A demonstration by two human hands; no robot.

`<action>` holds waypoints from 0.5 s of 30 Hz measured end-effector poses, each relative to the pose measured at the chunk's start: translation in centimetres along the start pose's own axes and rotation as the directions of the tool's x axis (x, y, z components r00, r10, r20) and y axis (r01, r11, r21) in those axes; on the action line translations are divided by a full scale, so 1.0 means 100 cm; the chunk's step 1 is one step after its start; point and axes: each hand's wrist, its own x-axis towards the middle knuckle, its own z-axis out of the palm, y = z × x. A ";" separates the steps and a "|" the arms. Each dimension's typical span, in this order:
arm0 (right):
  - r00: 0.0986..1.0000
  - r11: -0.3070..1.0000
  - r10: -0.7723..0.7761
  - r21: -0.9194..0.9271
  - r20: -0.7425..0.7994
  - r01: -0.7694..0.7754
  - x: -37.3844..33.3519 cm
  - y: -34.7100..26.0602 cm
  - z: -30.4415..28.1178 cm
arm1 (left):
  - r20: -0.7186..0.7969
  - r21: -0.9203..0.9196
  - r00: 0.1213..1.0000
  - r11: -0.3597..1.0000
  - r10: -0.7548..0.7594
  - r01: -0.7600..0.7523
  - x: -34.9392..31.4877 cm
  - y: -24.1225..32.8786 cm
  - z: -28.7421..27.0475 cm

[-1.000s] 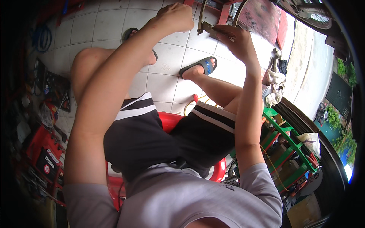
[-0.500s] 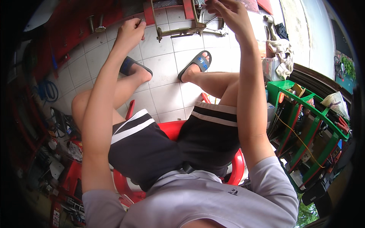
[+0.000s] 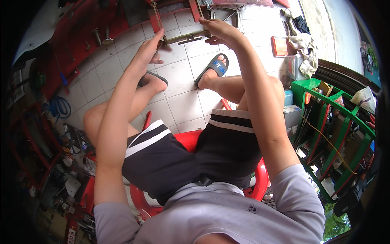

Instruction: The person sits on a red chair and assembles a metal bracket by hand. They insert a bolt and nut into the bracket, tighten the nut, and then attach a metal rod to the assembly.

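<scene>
Ahead of my feet stands a metal frame with red arms [image 3: 155, 19] and a dull brass-coloured crossbar [image 3: 183, 38]. My left hand [image 3: 147, 53] is at the crossbar's left end, fingers stretched up along the left red arm and thumb apart. At the other end is my right hand [image 3: 223, 31]; its forefinger reaches to the right red arm, and its lower fingers are bent below, with a gap between. Both hands look open against the frame. Whether either presses on it, I cannot tell.
I sit on a red plastic chair [image 3: 191, 139] over a white tiled floor [image 3: 178, 99]. At right stand a green rack [image 3: 313, 83] of tools, crumpled cloths [image 3: 306, 51] and an orange-red case [image 3: 279, 46]. Bolts [image 3: 107, 37] stand on a red surface at far left; a blue hose [image 3: 59, 106] lies coiled.
My left hand has gone from a closed pinch to outstretched fingers and moved right to the frame. My right hand has come left and down to the crossbar. The view has shifted slightly.
</scene>
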 end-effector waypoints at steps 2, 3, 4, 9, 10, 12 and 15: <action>1.000 0.999 0.000 0.052 0.017 -0.001 0.007 0.003 -0.002 | 0.024 -0.002 1.000 1.000 0.013 -0.013 0.001 0.003 -0.001; 0.999 0.997 -0.002 0.075 0.035 -0.001 0.006 0.000 -0.001 | 0.029 -0.017 0.999 1.000 0.020 -0.020 0.002 0.000 -0.003; 0.998 0.999 -0.034 0.038 0.043 0.032 0.004 -0.002 -0.002 | 0.034 -0.033 0.999 0.999 0.027 -0.026 0.002 -0.003 -0.006; 1.000 0.995 -0.030 -0.095 -0.003 0.030 0.002 -0.006 0.000 | 0.000 -0.136 1.000 0.991 -0.001 0.001 0.002 -0.003 -0.003; 0.999 0.995 -0.039 -0.095 -0.012 0.037 0.002 -0.004 0.000 | 0.001 -0.148 1.000 0.989 -0.002 0.002 0.002 -0.003 -0.002; 0.998 0.996 -0.065 -0.071 -0.026 0.063 0.001 -0.003 0.000 | -0.010 -0.150 1.000 0.989 0.000 -0.002 0.001 -0.003 -0.002; 0.995 0.996 -0.094 0.001 -0.025 0.094 -0.003 -0.004 -0.004 | -0.015 -0.161 1.000 0.987 0.011 -0.013 -0.001 0.000 -0.003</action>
